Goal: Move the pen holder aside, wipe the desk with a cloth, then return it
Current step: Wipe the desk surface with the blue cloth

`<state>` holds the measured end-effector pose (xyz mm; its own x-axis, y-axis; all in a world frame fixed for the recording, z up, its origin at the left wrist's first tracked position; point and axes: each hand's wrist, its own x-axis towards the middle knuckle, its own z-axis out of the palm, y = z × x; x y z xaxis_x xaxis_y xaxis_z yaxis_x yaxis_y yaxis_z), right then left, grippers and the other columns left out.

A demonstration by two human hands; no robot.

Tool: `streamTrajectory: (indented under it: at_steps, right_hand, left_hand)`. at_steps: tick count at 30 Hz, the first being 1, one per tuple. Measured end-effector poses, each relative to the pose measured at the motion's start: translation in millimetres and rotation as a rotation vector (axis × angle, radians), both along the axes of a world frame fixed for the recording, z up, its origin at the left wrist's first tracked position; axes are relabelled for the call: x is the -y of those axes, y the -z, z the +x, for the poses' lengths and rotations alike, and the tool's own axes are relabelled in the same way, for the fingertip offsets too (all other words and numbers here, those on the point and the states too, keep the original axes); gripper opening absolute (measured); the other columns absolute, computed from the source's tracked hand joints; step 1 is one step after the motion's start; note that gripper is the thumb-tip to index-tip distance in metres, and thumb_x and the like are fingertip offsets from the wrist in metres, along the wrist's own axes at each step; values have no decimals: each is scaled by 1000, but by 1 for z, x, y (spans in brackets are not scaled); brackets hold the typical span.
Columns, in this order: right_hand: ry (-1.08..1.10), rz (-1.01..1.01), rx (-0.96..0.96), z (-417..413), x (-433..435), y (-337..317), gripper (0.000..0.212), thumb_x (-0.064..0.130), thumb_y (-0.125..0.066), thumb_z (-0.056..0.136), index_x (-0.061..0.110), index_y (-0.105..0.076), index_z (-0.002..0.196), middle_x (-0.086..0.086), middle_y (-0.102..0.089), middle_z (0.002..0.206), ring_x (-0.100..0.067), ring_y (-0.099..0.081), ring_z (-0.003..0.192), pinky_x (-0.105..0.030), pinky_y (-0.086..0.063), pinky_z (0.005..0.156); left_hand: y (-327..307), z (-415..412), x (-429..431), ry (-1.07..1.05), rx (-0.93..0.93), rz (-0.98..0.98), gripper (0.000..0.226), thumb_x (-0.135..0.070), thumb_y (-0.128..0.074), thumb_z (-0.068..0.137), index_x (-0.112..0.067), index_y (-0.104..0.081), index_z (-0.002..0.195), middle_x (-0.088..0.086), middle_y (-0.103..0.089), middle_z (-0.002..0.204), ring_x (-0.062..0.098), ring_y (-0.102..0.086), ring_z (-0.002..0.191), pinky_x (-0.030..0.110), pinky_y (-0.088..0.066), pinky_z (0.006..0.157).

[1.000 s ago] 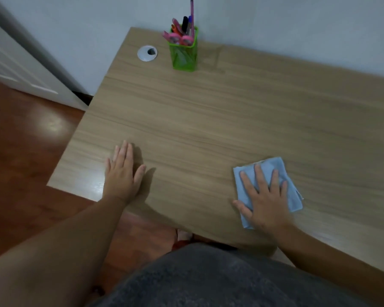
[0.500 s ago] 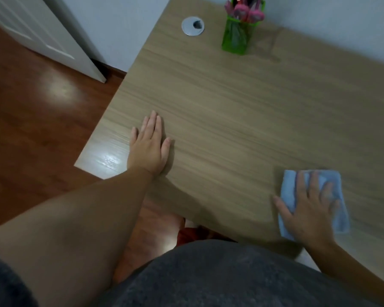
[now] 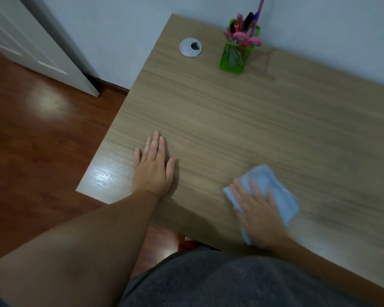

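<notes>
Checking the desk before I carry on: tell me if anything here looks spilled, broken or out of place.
Nothing stands out. The green mesh pen holder stands upright near the wall, its pens inside. The grommet cover sits flush in the desk. The left hand lies flat; the right hand presses the blue cloth, blurred by motion.

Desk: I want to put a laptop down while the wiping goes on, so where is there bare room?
The widest bare patch of the desk runs between the green pen holder and the two hands, stretching right. The near edge is taken: left hand flat, right hand pressing the blue cloth. The far left corner holds the cable grommet.
</notes>
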<state>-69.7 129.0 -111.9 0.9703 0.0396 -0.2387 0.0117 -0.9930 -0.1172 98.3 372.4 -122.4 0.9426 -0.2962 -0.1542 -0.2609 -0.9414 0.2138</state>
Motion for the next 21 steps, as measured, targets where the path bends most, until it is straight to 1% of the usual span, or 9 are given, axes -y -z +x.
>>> streamTrajectory:
  at_steps: [2,5,7,9,12,15,18,19,21]
  right_hand:
    - [-113,32,11,38,-42,-1,53,44,-27,93,30,-29,144,9,-38,150,-23,-38,136,-55,-31,105]
    - [-141,73,11,106,-92,0,56,43,-28,91,33,-26,145,12,-32,153,-22,-28,141,-56,-24,108]
    - [-92,79,3,152,-104,1,55,41,-29,92,34,-22,146,14,-24,155,-21,-20,144,-57,-17,110]
    - [-40,83,-4,194,-100,3,55,41,-29,95,35,-14,147,15,-14,158,-21,-11,146,-59,-6,111]
    - [158,43,2,236,-45,7,52,41,-20,98,36,-6,148,14,-5,159,-26,-4,146,-63,-1,110]
    - [419,-16,-11,222,37,8,51,44,-18,97,41,-3,146,17,-3,158,-32,-3,145,-67,-2,108]
    - [613,-18,-24,159,92,3,49,45,-22,98,43,-11,146,15,-9,158,-40,-6,143,-70,-10,107]
    - [633,-33,-19,135,99,0,49,44,-22,98,41,-15,146,12,-12,158,-41,-9,142,-69,-14,106]
    - [575,-66,-6,90,99,-4,53,43,-19,96,33,-22,147,7,-19,158,-40,-16,141,-65,-22,105]
  left_hand:
    - [-2,-1,-1,-2,-12,-14,65,-46,-15,94,-15,-10,150,0,-4,161,16,-4,148,44,-6,120]
    - [-4,-1,-1,-18,-25,-58,67,-47,-13,92,-14,-10,151,2,-6,161,16,-5,148,44,-8,120]
    - [-4,0,1,-26,-17,-88,67,-47,-14,91,-14,-12,150,3,-8,160,17,-7,148,46,-11,119]
    - [-4,-1,-1,-26,-8,-94,67,-47,-16,92,-15,-12,150,3,-8,160,18,-7,148,47,-12,118]
    - [0,0,-2,-11,-11,-69,66,-51,-14,93,-19,-9,151,1,-3,161,17,-3,148,47,-7,119]
    - [3,1,-2,-2,-15,-59,65,-54,-14,93,-23,-8,150,-1,-1,161,17,0,148,45,-2,118]
    - [3,2,-2,11,-17,-39,66,-55,-12,93,-24,-8,150,-1,-2,161,17,0,148,46,-2,118]
    - [3,2,-2,14,-23,-30,66,-56,-11,93,-24,-7,151,-2,-2,161,17,0,148,46,-2,118]
    - [2,2,-1,22,-32,-14,67,-57,-9,92,-24,-7,151,-3,-2,161,18,-1,148,47,-2,118]
